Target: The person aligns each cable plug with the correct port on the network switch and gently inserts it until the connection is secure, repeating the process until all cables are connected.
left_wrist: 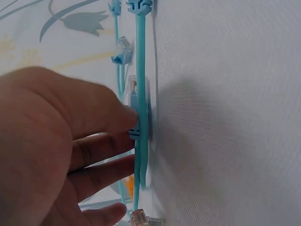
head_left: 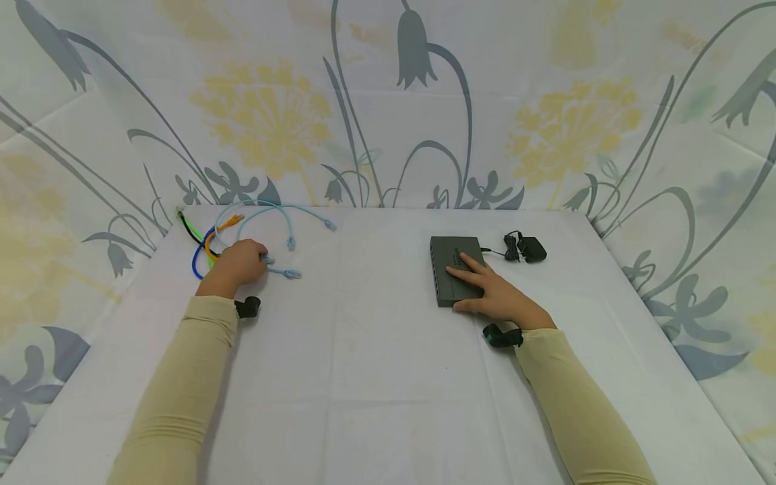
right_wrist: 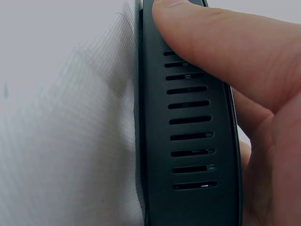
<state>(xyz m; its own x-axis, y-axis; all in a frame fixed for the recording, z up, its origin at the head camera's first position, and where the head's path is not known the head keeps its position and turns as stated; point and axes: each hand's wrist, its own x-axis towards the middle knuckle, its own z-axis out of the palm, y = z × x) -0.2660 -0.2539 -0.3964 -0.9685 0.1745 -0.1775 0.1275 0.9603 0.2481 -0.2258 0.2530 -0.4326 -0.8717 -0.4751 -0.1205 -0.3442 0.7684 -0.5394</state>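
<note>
My left hand (head_left: 241,263) is at the back left of the table, over a group of network cables. Between its thumb and fingers it pinches a light blue network cable (left_wrist: 134,101) just at the clear-tipped plug. A second light blue cable (left_wrist: 141,56) runs right alongside that plug in the left wrist view. On the right, my right hand (head_left: 497,298) rests on a dark network switch (head_left: 447,254), fingers spread straight across its top. The thumb (right_wrist: 211,37) presses the slotted side of the switch, which lies flat on the table.
Blue (head_left: 197,261), orange (head_left: 233,221) and green-and-black cables (head_left: 192,230) lie around the left hand. More light blue plugs (head_left: 329,224) point toward the middle. Behind the switch, a black power adapter (head_left: 533,249) with a bundled cord is plugged in. White cloth covers the table (head_left: 364,350).
</note>
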